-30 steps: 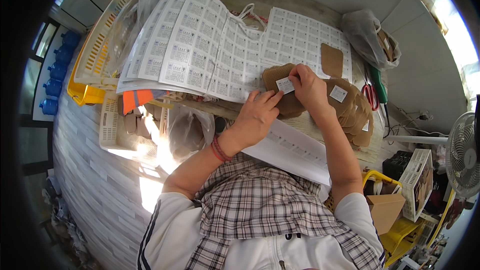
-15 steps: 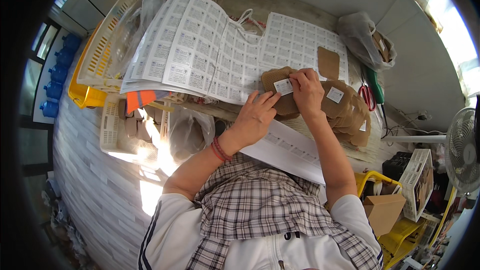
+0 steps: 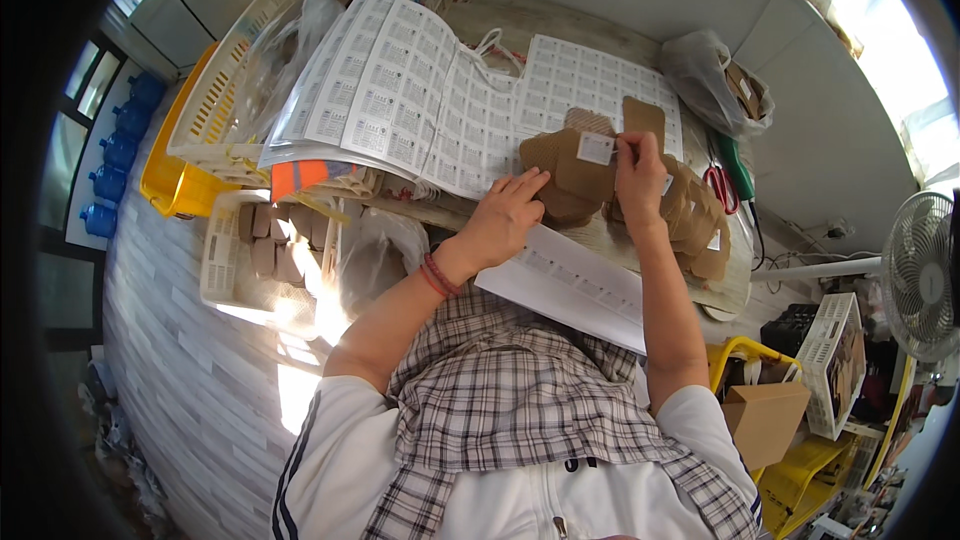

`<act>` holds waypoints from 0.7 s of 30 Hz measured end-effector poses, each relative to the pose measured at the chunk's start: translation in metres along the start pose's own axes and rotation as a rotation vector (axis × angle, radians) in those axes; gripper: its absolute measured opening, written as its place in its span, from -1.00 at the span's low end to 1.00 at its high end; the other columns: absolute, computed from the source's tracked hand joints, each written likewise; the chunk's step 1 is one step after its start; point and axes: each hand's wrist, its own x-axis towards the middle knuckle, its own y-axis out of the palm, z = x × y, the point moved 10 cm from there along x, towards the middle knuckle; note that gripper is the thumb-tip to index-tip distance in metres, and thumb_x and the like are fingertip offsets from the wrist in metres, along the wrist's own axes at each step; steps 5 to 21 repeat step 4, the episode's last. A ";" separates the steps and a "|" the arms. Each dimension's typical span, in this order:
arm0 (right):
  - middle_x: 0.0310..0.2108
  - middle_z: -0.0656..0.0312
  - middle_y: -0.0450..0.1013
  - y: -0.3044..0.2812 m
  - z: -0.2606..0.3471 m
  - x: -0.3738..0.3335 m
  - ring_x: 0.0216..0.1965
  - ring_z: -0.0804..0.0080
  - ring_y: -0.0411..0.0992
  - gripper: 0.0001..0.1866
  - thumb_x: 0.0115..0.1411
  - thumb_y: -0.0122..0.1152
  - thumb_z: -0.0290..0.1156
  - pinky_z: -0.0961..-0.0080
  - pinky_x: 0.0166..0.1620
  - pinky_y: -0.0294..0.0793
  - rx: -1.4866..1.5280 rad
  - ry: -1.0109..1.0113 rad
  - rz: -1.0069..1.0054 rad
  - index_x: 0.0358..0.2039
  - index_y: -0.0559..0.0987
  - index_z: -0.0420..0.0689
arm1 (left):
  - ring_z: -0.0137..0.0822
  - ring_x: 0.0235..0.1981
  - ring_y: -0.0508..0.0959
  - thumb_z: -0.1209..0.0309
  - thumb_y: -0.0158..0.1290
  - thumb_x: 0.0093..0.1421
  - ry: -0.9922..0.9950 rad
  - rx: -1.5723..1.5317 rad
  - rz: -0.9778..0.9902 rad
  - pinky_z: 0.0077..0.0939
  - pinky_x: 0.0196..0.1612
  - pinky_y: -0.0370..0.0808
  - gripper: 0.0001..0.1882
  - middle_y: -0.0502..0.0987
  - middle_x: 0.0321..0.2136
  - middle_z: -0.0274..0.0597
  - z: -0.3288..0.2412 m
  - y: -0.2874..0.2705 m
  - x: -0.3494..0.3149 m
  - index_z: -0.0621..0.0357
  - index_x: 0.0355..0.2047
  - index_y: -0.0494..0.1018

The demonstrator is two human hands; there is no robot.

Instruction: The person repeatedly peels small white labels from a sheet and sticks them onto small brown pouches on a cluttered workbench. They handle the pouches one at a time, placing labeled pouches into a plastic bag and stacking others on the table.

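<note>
My right hand (image 3: 640, 180) pinches a flat brown insole-like piece (image 3: 582, 180) by its edge. A white printed label (image 3: 596, 147) sits on that piece beside my fingertips. My left hand (image 3: 505, 218) lies open, fingers stretched forward against the near left side of a stack of brown pieces (image 3: 540, 154). To the right, more labelled brown pieces (image 3: 695, 230) overlap in a spread pile, partly behind my right hand and wrist. Another brown piece (image 3: 645, 117) rests on printed label sheets (image 3: 570, 85) at the back.
A thick stack of label sheets (image 3: 375, 90) covers the table's left part. White paper (image 3: 570, 290) lies in front of me. Red-handled scissors (image 3: 720, 188), a green-handled tool (image 3: 738, 165) and a plastic bag (image 3: 705, 80) are at the right. A fan (image 3: 925, 275) stands far right.
My right hand has moved right and lifted a labelled brown piece off the stack, tilting it up. My left hand has drawn back slightly from the label.
</note>
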 end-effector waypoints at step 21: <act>-0.45 0.03 0.53 -0.056 -0.020 0.009 -0.45 0.04 0.53 -0.94 0.29 0.12 -0.46 0.26 -0.37 0.49 -0.084 0.076 -0.157 -0.23 0.47 -0.11 | 0.11 0.29 0.26 0.53 0.02 0.11 -0.007 -0.029 0.018 -0.03 0.31 0.14 -0.94 0.30 0.22 0.20 0.003 0.000 -0.008 0.26 -0.46 0.46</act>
